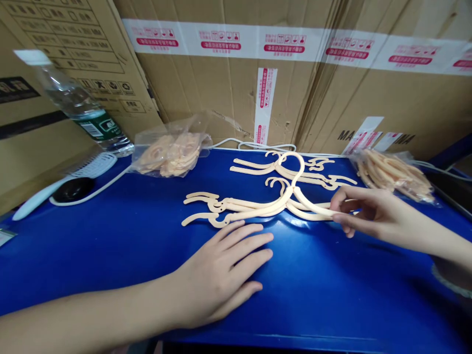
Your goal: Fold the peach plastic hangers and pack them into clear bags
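Note:
Several beige plastic folding clothes hangers lie in an overlapping group in the middle of the blue table. The front hanger (265,210) has its hook raised, and its left arm ends in a curved hinged piece. My right hand (363,211) pinches the end of this hanger's right arm between thumb and fingers. My left hand (224,273) rests palm down in front of the hangers, fingers stretched out and apart, holding nothing. Its fingertips are close to the front hanger's left arm; whether they touch it I cannot tell. Behind lies another hanger (254,169), flat on the table.
A plastic bag of beige flat parts (171,152) stands at the back left, and a bag of hanger arms (394,174) at the back right. Left are a water bottle (98,125), a pale hairbrush (55,191) and a black mouse-like object (73,190). Cardboard boxes (217,88) line the back.

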A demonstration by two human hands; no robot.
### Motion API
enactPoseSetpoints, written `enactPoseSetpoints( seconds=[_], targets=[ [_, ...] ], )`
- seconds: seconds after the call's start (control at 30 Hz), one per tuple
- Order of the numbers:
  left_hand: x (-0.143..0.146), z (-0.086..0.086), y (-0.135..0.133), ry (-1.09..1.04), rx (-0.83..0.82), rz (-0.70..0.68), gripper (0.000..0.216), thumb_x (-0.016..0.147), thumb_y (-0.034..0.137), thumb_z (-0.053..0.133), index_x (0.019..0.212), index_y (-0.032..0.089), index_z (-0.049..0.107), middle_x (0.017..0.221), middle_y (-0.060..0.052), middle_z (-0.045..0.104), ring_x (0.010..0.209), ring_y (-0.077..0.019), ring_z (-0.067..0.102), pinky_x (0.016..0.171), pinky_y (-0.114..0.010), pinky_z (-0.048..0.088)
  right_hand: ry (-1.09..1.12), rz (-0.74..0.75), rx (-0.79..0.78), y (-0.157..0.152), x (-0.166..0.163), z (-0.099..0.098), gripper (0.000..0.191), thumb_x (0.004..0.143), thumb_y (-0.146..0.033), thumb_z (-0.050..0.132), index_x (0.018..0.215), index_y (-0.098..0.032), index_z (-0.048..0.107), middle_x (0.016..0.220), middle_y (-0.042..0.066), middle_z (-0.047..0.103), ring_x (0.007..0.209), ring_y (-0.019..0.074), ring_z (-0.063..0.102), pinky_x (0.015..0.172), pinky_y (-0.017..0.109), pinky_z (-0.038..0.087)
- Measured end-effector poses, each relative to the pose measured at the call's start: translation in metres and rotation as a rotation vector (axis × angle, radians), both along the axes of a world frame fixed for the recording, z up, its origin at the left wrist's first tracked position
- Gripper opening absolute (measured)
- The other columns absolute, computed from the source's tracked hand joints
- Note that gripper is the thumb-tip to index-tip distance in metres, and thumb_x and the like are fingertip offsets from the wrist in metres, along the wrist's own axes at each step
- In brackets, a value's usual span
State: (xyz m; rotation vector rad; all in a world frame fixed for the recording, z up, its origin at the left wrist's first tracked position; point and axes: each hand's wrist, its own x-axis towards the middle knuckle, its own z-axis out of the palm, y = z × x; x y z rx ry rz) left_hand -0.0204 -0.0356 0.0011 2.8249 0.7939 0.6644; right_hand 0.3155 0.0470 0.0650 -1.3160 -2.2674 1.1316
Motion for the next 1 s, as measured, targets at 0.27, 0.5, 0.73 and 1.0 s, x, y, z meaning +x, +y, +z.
enactPoseSetpoints(
  seconds=[0.27,0.5,0.73,1.0],
  targets=[
    [0.000,-0.004,-0.001,0.098,-0.007,0.085,0.041,0.101,0.033,0.051,0.139,0.015,0.053,0.151,-0.017,0.052,0.142,-0.0338,0.044,0.113,-0.056,0.040,-0.271,0.128,0.130,0.005,-0.001,-0.002,0.022,0.089,-0.040,0.065,0.082,-0.019,0.064,0.077,0.004,0.070,0.066,0.0162,0.061,0.060,0.027,0.047],
    [-0.001,-0.005,0.000,0.094,-0.001,0.122,0.041,0.100,0.034,0.054,0.138,0.017,0.056,0.147,-0.015,0.056,0.138,-0.0326,0.048,0.116,-0.056,0.035,-0.347,0.201,0.266,0.004,-0.003,-0.008,0.010,0.086,-0.030,0.064,0.080,-0.022,0.067,0.087,0.005,0.071,0.073,0.0183,0.064,0.066,0.029,0.047],
    [0.000,-0.007,0.001,0.109,-0.008,0.144,0.043,0.102,0.036,0.051,0.140,0.017,0.054,0.150,-0.014,0.053,0.140,-0.0323,0.045,0.117,-0.056,0.035,-0.396,0.153,0.350,0.006,0.002,-0.014,0.014,0.090,-0.034,0.060,0.084,-0.022,0.065,0.080,0.004,0.068,0.068,0.0177,0.061,0.060,0.028,0.042],
    [-0.001,-0.008,0.000,0.128,-0.058,0.151,0.046,0.100,0.037,0.055,0.143,0.018,0.052,0.156,-0.015,0.047,0.145,-0.0344,0.041,0.120,-0.061,0.030,-0.418,0.082,0.427,0.012,0.006,-0.022,0.018,0.091,-0.038,0.059,0.095,-0.021,0.062,0.084,0.006,0.067,0.071,0.0207,0.061,0.063,0.032,0.045]
  ],
)
